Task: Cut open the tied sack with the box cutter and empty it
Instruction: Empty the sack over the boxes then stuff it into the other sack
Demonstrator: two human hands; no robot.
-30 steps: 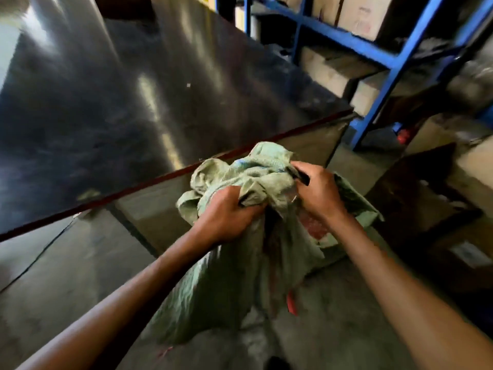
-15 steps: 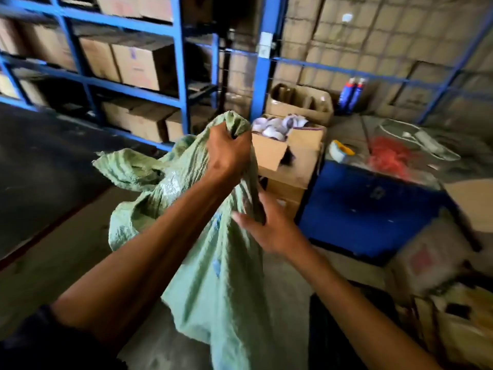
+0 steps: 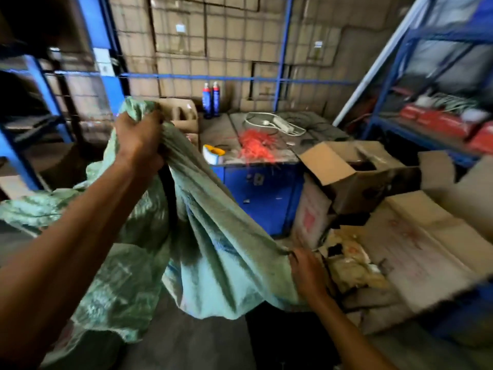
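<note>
Head view shows us gripping the green sack (image 3: 213,252) with both hands: our left hand (image 3: 138,137) is raised and clenched on a bunched upper edge, while our right hand (image 3: 306,271) is lower and well apart from it, pinching the sack's other edge so the cloth stretches between them. Beyond the left hand stands a blue desk (image 3: 264,188) carrying red strands (image 3: 254,145), a tape roll (image 3: 212,153) and two spray cans (image 3: 210,100), and beside our right hand lie open cardboard boxes (image 3: 354,172).
</note>
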